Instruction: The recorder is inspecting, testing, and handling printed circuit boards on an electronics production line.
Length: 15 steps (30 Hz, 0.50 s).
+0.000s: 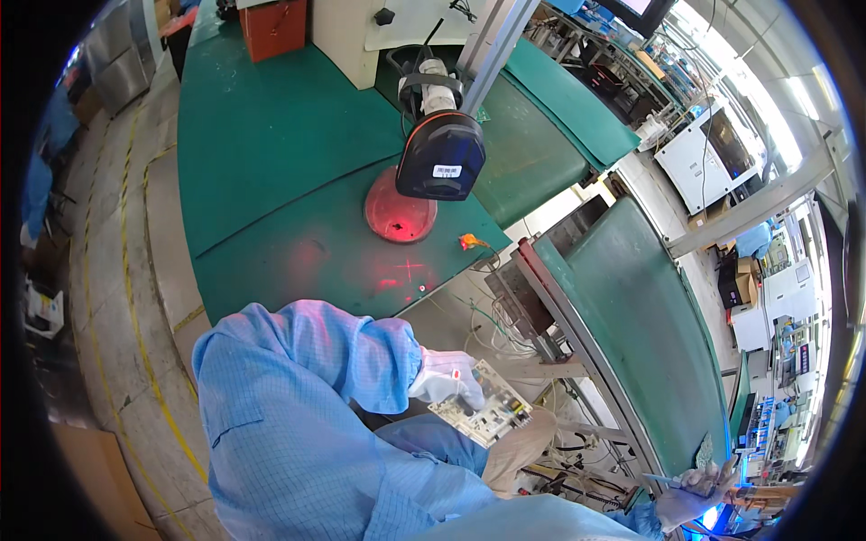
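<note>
My left hand [454, 379], in a white glove, grips a pale circuit board [487, 408] by its upper left side. Small components dot the board's face, and it is held tilted above my lap. Far off at the lower right, my gloved right hand [693, 498] is beside the end of a green conveyor belt [631, 298], fingers curled. A thin pale stick-like shape [661, 479] juts out at its left, and a small grey-green piece [704, 450] shows just above its fingers. What exactly this hand holds is too small to tell.
A black scanner [442, 155] on a stand with a red round base [401, 215] shines red light on the green table [271, 198]. An orange-yellow item [471, 242] lies at the table's edge. Cables [487, 311] hang between table and conveyor. A red box [273, 32] stands at the back.
</note>
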Each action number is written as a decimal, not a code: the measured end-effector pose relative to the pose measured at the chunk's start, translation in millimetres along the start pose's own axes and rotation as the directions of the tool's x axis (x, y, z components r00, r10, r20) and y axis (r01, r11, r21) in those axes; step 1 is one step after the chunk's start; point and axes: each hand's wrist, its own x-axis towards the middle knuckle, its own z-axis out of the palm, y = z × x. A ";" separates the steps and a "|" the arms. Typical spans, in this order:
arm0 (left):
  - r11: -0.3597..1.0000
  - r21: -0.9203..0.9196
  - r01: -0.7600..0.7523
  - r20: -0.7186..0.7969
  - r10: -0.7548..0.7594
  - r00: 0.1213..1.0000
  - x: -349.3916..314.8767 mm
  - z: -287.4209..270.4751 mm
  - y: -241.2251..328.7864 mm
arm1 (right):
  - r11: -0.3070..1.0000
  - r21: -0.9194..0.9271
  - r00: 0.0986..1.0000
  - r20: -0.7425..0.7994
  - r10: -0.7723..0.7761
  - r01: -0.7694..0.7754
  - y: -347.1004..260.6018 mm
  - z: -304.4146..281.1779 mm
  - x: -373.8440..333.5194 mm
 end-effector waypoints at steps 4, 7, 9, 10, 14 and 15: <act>0.876 -0.407 0.260 0.115 -0.234 0.966 15.7 -6.9 7.1 | 0.999 0.013 0.999 -0.009 -0.051 0.051 5.2 2.3 -1.5; 0.391 -0.756 0.525 0.226 -0.598 0.769 29.3 -34.6 41.9 | 1.000 0.016 0.999 -0.020 -0.026 0.026 4.3 6.4 -1.5; 0.389 -0.763 0.515 0.223 -0.590 0.776 25.1 -29.2 21.8 | 0.999 -0.019 0.995 0.090 0.037 -0.036 -5.0 -5.1 4.0; 0.287 -0.832 0.475 0.233 -0.597 0.768 26.7 -30.6 24.3 | 1.000 0.012 0.997 0.071 0.016 -0.017 -1.2 -4.0 0.4; 0.283 -0.868 0.409 0.129 -0.667 0.734 36.3 -30.2 19.1 | 0.983 0.161 0.994 0.074 0.082 -0.093 2.6 9.2 2.3; 0.267 -0.862 0.431 0.128 -0.709 0.694 47.4 -36.6 36.6 | 0.971 0.203 0.987 0.125 0.101 -0.126 1.1 9.1 3.3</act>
